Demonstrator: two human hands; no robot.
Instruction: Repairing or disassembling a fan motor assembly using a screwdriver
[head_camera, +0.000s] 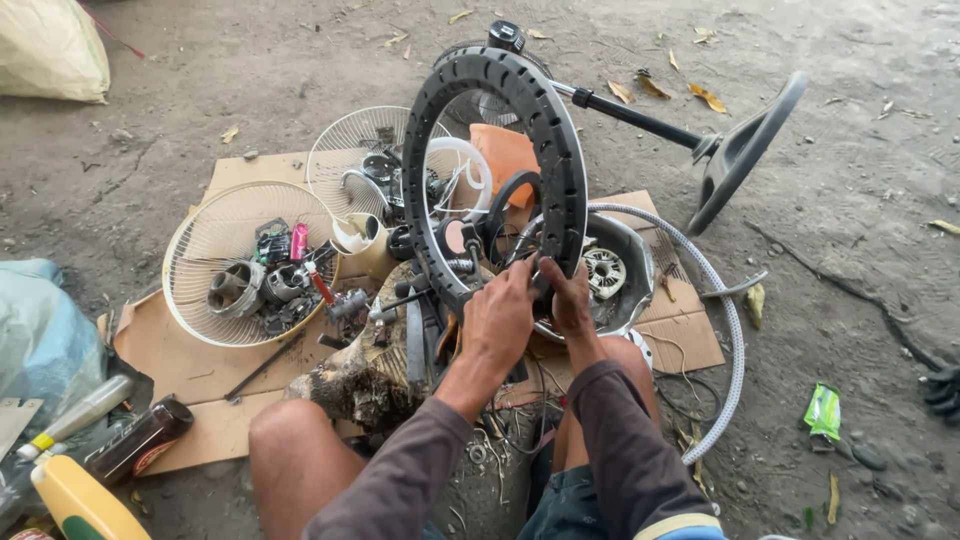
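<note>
- We see our left hand (497, 322) and right hand (568, 300) side by side, fingers clamped on the lower rim of a black perforated ring (497, 165).
- The ring stands upright above the cardboard (190, 360).
- A white fan grille (225, 250) full of small parts lies well left.

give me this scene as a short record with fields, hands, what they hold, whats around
setting: bare dirt ground with flattened brown cardboard
left hand: left hand grips the lower rim of the black perforated rubber ring, which stands upright
right hand: right hand on the same rim, beside the left
left of hands: white wire fan guard lying flat, holding small metal parts
behind: black fan stand with round base lying on its side
right: grey ribbed hose curving over the ground
</note>
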